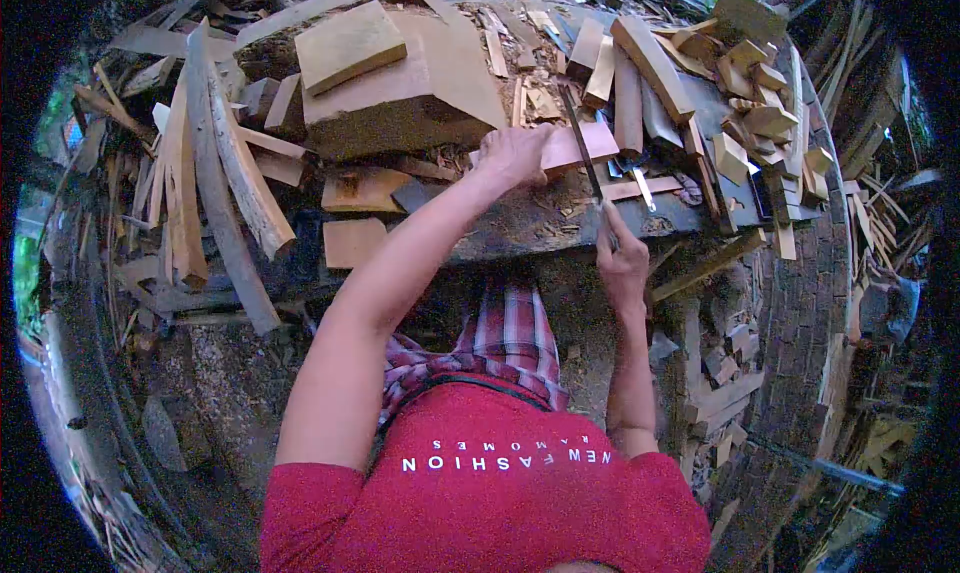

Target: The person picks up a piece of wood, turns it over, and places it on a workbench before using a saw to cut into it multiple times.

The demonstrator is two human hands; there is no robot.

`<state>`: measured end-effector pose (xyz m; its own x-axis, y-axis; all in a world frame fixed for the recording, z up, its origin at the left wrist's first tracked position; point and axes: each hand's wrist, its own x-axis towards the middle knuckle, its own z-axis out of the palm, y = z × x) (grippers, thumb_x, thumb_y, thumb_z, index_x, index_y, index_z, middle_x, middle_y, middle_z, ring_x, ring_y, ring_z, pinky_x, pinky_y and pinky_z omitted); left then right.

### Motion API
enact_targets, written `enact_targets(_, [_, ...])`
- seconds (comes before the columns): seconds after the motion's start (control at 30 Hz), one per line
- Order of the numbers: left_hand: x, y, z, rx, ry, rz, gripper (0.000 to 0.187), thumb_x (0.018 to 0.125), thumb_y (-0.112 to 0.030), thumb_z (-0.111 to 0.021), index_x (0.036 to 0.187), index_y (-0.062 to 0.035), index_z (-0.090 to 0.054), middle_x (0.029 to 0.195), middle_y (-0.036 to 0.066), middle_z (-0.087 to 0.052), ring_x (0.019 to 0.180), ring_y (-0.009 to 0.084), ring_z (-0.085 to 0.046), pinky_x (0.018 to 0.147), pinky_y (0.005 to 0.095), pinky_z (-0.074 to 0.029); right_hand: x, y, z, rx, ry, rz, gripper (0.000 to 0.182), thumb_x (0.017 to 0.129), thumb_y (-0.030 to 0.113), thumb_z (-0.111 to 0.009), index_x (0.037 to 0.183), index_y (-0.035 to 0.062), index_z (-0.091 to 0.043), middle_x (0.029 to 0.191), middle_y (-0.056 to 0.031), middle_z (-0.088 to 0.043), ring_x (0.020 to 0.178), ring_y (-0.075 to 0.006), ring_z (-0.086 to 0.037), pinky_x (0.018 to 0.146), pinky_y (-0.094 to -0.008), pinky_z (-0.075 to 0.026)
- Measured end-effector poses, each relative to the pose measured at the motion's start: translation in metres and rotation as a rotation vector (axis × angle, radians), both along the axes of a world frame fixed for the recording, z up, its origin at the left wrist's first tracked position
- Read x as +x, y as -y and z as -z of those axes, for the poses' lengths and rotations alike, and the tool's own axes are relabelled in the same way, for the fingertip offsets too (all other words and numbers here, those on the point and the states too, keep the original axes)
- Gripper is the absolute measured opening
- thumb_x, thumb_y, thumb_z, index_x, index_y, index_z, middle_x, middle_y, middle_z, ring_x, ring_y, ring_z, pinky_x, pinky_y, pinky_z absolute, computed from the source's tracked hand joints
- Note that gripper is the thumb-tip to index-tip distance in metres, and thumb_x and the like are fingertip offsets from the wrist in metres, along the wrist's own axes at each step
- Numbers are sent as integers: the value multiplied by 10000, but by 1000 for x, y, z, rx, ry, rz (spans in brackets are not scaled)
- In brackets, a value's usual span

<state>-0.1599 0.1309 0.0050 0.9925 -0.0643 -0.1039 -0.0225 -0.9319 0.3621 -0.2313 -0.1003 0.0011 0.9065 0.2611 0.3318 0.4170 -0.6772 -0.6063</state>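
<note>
At the middle of the bench, my left hand (pixel 515 157) is closed on a short pinkish wooden block (pixel 590 147). The block's right end sticks out past my fingers. My right hand (pixel 623 253), lower and to the right at the bench's front edge, grips the near end of a long, narrow dark tool (pixel 580 133). The tool lies across the block's right part, its far end pointing away from me. Whether it is a file or a saw blade cannot be made out. Wood shavings (pixel 543 103) lie just beyond the block.
A large wooden block (pixel 430 83) with a smaller block (pixel 350 48) on top stands back left. Long curved strips (pixel 215 163) hang over the front left edge. Many offcuts (pixel 765 121) are piled at right. A metal tool (pixel 642 188) lies beside my right hand.
</note>
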Motion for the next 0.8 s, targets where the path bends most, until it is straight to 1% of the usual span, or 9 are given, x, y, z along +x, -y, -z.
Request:
enact_targets(0.23, [4, 4, 1, 38, -89, -36, 788, 637, -398, -825, 1314, -234, -457, 1127, 91, -651, 996, 328, -643, 820, 477, -530, 13, -9, -11, -12, -58, 14, 340, 891, 101, -574, 1227, 51, -594, 973, -264, -642, 755, -276, -666, 715, -339, -501])
enact_targets(0.3, [1, 3, 0, 33, -80, -43, 783, 638, -396, -824, 1309, -225, -459, 1114, 101, -653, 996, 332, -642, 822, 477, -528, 28, -23, -22, -153, -210, 75, 392, 846, 105, -592, 1239, 110, -594, 1039, -214, -635, 892, -371, -640, 737, -400, -505])
enact_targets(0.33, [1, 3, -1, 29, -71, -46, 779, 638, -394, -824, 1304, -216, -460, 1101, 112, -655, 996, 337, -641, 825, 477, -526, 32, -28, -25, -154, -228, 91, 383, 852, 118, -590, 1235, 116, -595, 1004, -228, -633, 864, -387, -632, 728, -419, -500])
enact_targets(0.43, [-2, 0, 2, -43, 45, -5, 622, 664, -348, -810, 1160, -145, -493, 998, 150, -666, 969, 354, -649, 781, 497, -530, 18, -7, 5, -23, 35, -16, 387, 855, 116, -580, 1243, 118, -589, 982, -236, -635, 845, -383, -637, 714, -423, -503])
enact_targets(0.53, [1, 0, 0, -34, -2, 15, 625, 651, -358, -816, 1142, -142, -494, 994, 151, -666, 963, 362, -649, 778, 500, -533, -7, 10, 3, -44, -37, 14, 410, 847, 92, -573, 1256, 115, -575, 1009, -236, -636, 883, -386, -636, 737, -424, -505])
enact_targets(0.63, [4, 1, -3, 3, -62, 17, 762, 646, -367, -816, 1286, -170, -452, 1067, 141, -657, 978, 370, -636, 809, 488, -517, -5, 9, 0, -23, -43, 8, 425, 839, 77, -578, 1262, 113, -570, 1007, -228, -643, 882, -384, -635, 745, -428, -505])
enact_targets(0.7, [2, 0, -3, -12, -41, 13, 735, 655, -353, -813, 1268, -160, -456, 1048, 153, -659, 973, 375, -636, 806, 490, -517, 13, -4, 0, -69, 58, -27, 425, 830, 79, -588, 1253, 112, -576, 1014, -221, -645, 884, -377, -638, 745, -427, -507])
enact_targets(0.73, [2, 0, 0, -9, -19, 4, 724, 661, -346, -812, 1264, -159, -457, 1033, 161, -660, 967, 380, -636, 803, 492, -516, 24, -11, -1, -70, 1, -27, 408, 846, 26, -579, 1250, 88, -584, 1044, -207, -652, 927, -313, -670, 781, -373, -504])
enact_targets(0.8, [1, -1, 2, 0, 8, -8, 712, 668, -340, -811, 1259, -159, -459, 1018, 169, -661, 962, 384, -636, 800, 493, -516, 33, -20, -9, -95, -56, -4, 408, 845, 30, -581, 1249, 88, -584, 1063, -205, -647, 963, -317, -657, 798, -362, -502])
